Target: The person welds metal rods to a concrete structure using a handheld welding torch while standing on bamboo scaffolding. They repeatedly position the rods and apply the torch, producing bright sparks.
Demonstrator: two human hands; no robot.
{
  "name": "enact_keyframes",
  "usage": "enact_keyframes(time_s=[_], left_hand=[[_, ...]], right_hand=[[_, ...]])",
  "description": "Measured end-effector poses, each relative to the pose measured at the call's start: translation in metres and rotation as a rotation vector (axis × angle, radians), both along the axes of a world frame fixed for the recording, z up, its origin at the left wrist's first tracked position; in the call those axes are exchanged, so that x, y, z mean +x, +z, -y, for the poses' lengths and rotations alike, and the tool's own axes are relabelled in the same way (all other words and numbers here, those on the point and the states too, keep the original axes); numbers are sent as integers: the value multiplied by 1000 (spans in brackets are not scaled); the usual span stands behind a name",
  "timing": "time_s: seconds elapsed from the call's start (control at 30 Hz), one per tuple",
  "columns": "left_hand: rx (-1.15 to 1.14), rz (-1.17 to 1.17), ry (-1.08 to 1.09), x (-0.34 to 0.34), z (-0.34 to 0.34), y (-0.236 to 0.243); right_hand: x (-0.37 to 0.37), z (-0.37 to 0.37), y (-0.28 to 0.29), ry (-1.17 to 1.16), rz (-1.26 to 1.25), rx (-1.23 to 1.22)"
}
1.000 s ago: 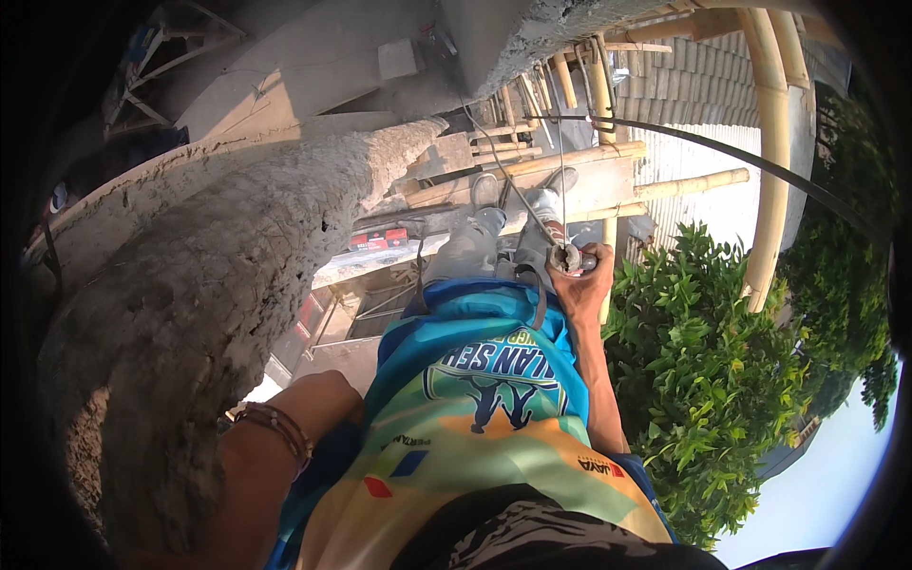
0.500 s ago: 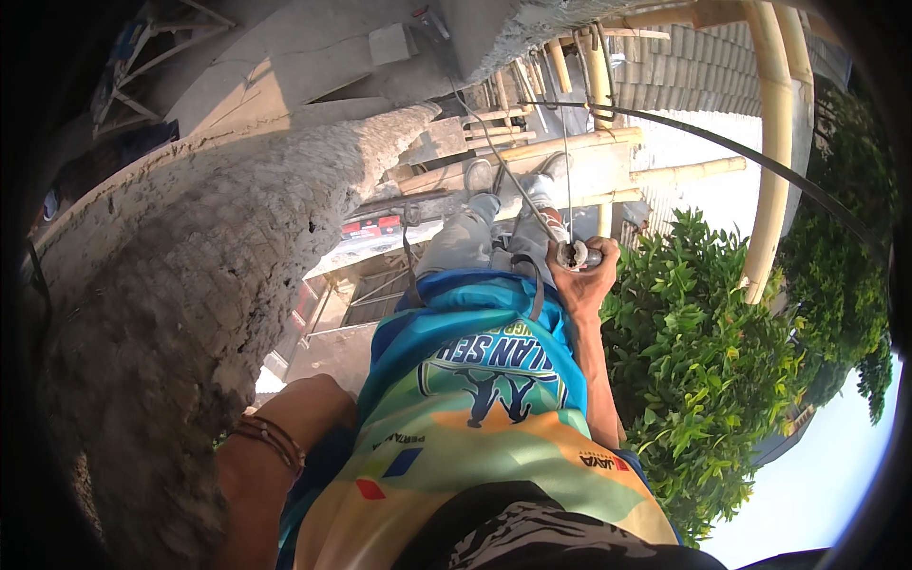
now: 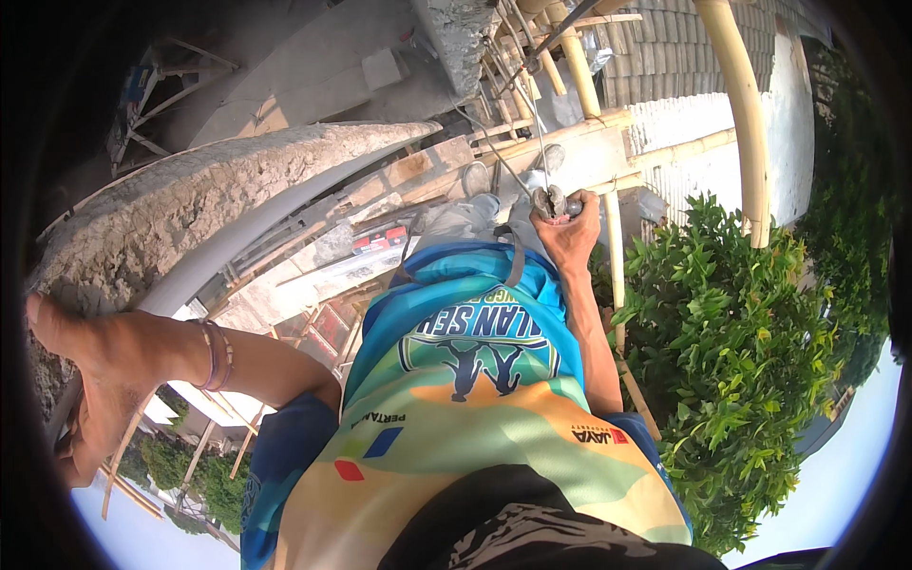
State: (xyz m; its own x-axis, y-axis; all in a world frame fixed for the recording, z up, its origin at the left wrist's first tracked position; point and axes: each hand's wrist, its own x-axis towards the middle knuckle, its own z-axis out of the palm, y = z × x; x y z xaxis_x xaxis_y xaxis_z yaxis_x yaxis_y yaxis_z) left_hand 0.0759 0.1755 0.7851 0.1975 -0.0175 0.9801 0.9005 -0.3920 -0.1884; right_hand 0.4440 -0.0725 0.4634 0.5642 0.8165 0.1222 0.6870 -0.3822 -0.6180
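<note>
My right hand (image 3: pixel 568 228) is closed in a fist around a small grey metal tool (image 3: pixel 549 201), probably pliers, though I cannot tell for sure at this size. The tool sits just past my chest, above the blue hem of my shirt, and thin steel wire (image 3: pixel 518 123) runs up from it toward the rough grey concrete column (image 3: pixel 461 33). My left hand (image 3: pixel 81 380) lies flat, fingers spread and empty, on the top of the coarse, pitted concrete wall (image 3: pixel 190 204) (gritty, crumbling at the edge), with thin bracelets (image 3: pixel 217 353) on that wrist. Beyond the tool, smooth yellow bamboo poles (image 3: pixel 736 104) make up a scaffold in front of a ribbed tiled roof (image 3: pixel 665 47). A dense, glossy green leafy bush (image 3: pixel 750 351) fills the right side below my arm.
</note>
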Motion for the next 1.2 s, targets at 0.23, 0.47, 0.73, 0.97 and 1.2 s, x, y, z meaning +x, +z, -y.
enact_keyframes(time_s=[0.23, 0.47, 0.73, 0.97, 1.2], left_hand=[[-23, -38, -17, 14, -1, 5], [-25, -43, 44, 21, 3, 1], [-41, 95, -65, 13, 0, -4], [-35, 41, -54, -3, -3, 0], [-19, 7, -36, 9, -1, 1]], right_hand=[[-8, -11, -16, -8, -80, 52], [-14, -20, -20, -43, -79, 55], [-17, -29, -23, -60, -48, 53], [-18, -29, -24, -82, -52, 17], [-18, -29, -24, -65, -56, 28]])
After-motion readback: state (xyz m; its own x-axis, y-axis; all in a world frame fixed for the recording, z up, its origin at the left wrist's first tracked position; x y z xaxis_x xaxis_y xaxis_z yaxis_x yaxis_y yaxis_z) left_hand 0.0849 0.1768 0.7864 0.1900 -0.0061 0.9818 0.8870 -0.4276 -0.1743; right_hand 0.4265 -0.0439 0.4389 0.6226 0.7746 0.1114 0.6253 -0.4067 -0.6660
